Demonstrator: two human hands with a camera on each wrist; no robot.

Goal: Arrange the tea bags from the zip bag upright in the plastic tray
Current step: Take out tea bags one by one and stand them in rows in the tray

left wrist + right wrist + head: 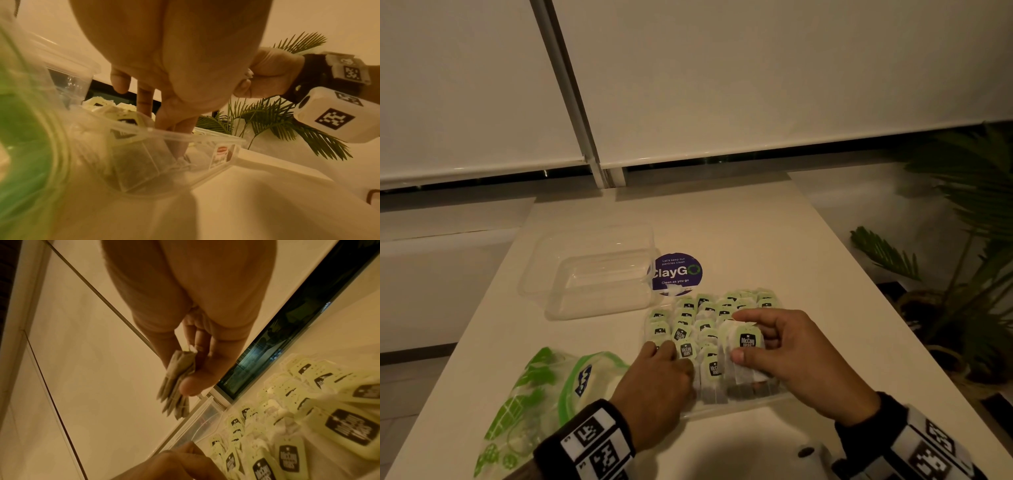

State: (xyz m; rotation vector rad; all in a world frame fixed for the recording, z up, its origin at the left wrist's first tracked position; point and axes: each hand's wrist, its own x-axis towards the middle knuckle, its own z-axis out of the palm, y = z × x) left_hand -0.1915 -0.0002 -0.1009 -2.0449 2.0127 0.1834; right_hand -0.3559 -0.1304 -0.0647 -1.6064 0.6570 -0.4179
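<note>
A clear plastic tray (709, 410) stands at the table's middle, packed with upright tea bags (705, 320) bearing green tags. My left hand (664, 353) reaches into the tray's near left part, its straight fingers (179, 128) pushed down between the bags by the tray's rim (185, 134). My right hand (739, 337) pinches a small stack of tea bags (746, 366) between thumb and fingers over the tray's near right part; the stack (176, 382) hangs below the thumb. The green-printed zip bag (541, 394) lies at the near left.
An empty clear container with its lid (599, 274) sits behind the tray on the left. A round purple sticker (676, 274) is on the tabletop. Potted palm plants (962, 257) stand off the table's right edge. Window blinds hang behind.
</note>
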